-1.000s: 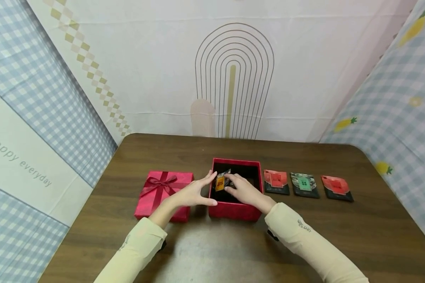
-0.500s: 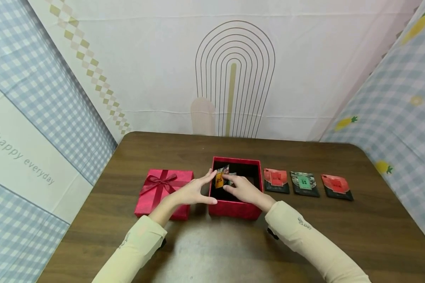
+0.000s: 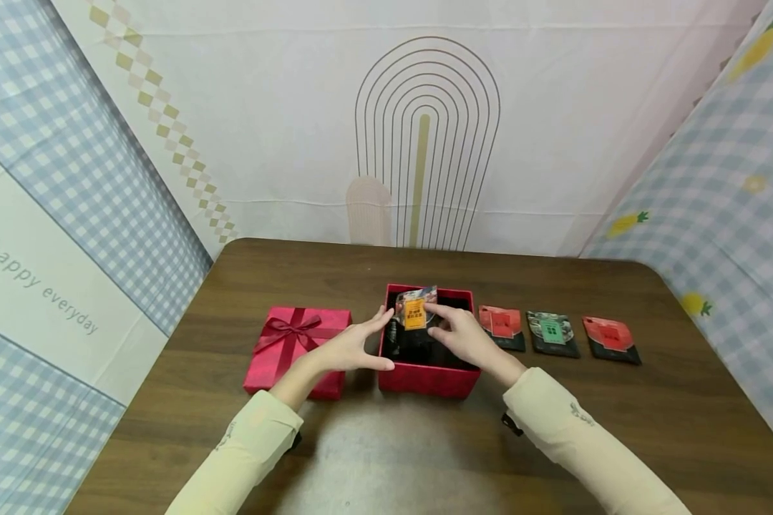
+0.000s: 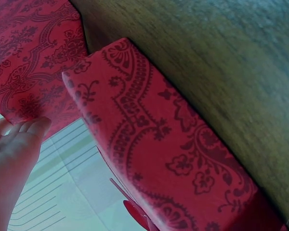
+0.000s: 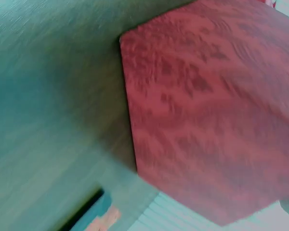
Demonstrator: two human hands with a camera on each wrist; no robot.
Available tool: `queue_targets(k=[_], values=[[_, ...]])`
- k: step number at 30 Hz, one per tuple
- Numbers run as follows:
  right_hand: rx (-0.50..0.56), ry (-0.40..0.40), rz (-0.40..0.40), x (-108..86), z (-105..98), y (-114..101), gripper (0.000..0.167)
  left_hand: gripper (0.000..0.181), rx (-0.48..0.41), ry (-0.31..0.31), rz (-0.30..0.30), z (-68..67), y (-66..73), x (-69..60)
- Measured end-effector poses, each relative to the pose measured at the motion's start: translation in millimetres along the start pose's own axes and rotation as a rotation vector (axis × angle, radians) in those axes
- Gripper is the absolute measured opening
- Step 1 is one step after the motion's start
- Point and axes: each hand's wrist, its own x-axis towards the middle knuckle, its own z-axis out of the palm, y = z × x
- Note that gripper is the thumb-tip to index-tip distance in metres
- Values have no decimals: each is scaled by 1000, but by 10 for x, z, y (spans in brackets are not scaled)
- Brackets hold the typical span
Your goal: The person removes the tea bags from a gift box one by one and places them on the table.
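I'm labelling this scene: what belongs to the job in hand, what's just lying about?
In the job:
orange-labelled black sachet, in the right hand
open red patterned box, left hand at its side

Seemingly lying about:
square red lid with ribbon bow
two flat red-and-black sachets
flat green-labelled black sachet

Grip (image 4: 12,161) at red box (image 4: 38,53), patterned lid (image 4: 156,139)

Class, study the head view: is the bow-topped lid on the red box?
No, the lid lies on the table left of the red box, whose top is open.
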Motion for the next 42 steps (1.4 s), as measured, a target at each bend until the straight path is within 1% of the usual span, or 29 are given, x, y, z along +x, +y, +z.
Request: queue_targets(k=[3,10,13,19,22,24,28,34,37,42], values=[[63,30,39,-85,-105,42,47,90,2,-4,2,2,-7,4],[332,102,138,-353,-304,124,47,91,23,11,18,7,-35,4],[402,126,184,-495,-398,159,47,91,25,9,24,14,-45,14],[570,111,280,-773,-545,334,54,90,22,11,27,15,-53,7],[627,104,325,-903,-598,442,58,91,23,14,26,12,-54,8],[635,110,348,-988,-630,509,61,90,27,14,28,12,-53,11],[613,114,371,-1140,-656,644,62,90,28,11,27,12,-46,17],[568,105,440,-1306,-580,823,60,90,27,13,27,12,-44,17],[542,83,461,-1361,-516,899,58,90,25,10,26,14,-46,12],[474,11,514,-1420,-413,978,55,91,21,9,26,12,-42,6]])
